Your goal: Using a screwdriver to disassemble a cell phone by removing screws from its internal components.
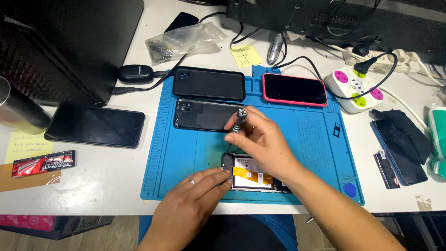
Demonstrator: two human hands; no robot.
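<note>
At the near edge of the blue mat [176,153], the right hand [262,142] is pinching a small screwdriver [238,122] upright over the opened phone [253,174]. The left hand [197,197] is steadying the phone's left end with loosely curled fingertips. Keeping the driver vertical and pressing lightly should prevent slipping.

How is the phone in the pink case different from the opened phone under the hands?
The pink-cased phone lies whole at the far edge of the blue mat, untouched. The opened phone has its back off, showing battery and orange ribbon; the left hand steadies it while the right hand holds a screwdriver over it. Both lie flat on the mat.
</note>
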